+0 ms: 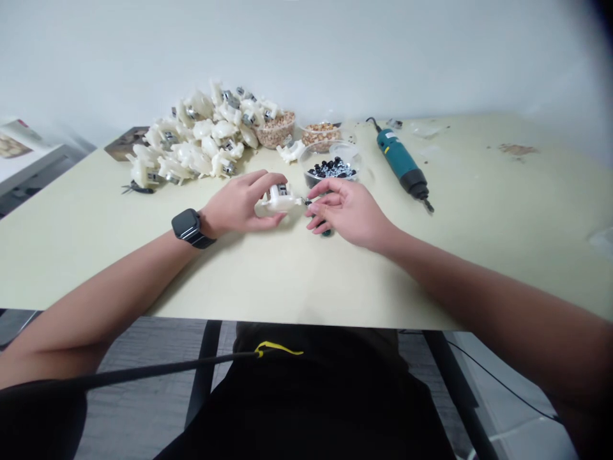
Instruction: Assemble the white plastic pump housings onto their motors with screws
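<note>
My left hand (pixel 251 203), with a watch on its wrist, is closed around a cream-white plastic part (pixel 280 202) that has a dark and silvery insert on top. At the right end of this part, the fingertips of my right hand (pixel 347 211) pinch a small dark piece (pixel 307 202), too small to name. The piece meets or nearly meets the tip of the white part; I cannot tell which. Below my right fingers a small dark green thing (pixel 326 233) shows, mostly hidden. Just behind my right hand stands a clear tub (pixel 357 167) of black and silvery small parts.
A heap of similar white parts (pixel 205 131) lies at the back left, with pliers (pixel 138 188) in front. Two tubs of small brownish pieces (pixel 275 131) stand behind. A green electric screwdriver (pixel 402 163) lies at the right on the pale table (pixel 297 281).
</note>
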`<state>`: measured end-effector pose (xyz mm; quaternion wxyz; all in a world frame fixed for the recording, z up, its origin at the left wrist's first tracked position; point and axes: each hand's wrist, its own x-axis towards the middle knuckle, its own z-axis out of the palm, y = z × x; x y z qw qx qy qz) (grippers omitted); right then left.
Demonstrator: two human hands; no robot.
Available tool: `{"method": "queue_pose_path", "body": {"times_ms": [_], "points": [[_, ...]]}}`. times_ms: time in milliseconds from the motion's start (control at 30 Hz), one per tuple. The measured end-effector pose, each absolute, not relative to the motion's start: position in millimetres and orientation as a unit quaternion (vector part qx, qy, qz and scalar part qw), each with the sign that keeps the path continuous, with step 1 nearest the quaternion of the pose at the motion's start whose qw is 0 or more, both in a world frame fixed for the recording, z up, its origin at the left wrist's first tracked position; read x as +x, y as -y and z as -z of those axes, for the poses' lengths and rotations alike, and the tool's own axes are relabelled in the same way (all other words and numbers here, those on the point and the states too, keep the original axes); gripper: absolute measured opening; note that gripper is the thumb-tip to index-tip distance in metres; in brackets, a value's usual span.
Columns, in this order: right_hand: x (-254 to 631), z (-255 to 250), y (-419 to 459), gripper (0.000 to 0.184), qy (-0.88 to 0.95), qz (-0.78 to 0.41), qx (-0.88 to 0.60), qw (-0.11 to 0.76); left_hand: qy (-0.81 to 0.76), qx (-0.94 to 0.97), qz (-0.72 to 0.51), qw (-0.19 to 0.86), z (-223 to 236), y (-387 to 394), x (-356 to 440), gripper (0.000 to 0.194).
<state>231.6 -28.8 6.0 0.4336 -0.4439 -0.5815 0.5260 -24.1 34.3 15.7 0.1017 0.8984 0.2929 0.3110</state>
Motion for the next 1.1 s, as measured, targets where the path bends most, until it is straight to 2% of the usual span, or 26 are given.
{"method": "queue_pose_path", "body": {"times_ms": [233,500,567,733,800,1100], "points": [[230.4,-4.7,31.5,0.015,0.621,-0.478,-0.420,0.458,-0.268,0.919,-0.288,0.010,-16.0,-32.7,-22.9,0.050],[232.7,-5.0,32.0,0.014,0.658,-0.451,-0.406,0.446,-0.260,0.916,-0.304,0.027,-14.8,-30.2,-19.0,0.047],[232.8,-3.6,31.9,0.013,0.673,-0.436,-0.399,0.444,-0.241,0.923,-0.301,-0.019,-14.2,-28.6,-18.3,0.047],[235.6,-1.3,31.8,0.015,0.730,-0.364,-0.376,0.440,-0.177,0.917,-0.292,-0.207,-11.8,-24.6,-18.0,0.043],[237.1,-1.3,31.6,0.018,0.749,-0.332,-0.370,0.438,-0.169,0.910,-0.290,-0.243,-11.1,-22.9,-18.1,0.043],[237.7,2.8,25.3,0.016,0.796,-0.207,-0.345,0.453,-0.201,0.907,-0.309,-0.203,-4.4,-22.1,-15.7,0.048]]}}
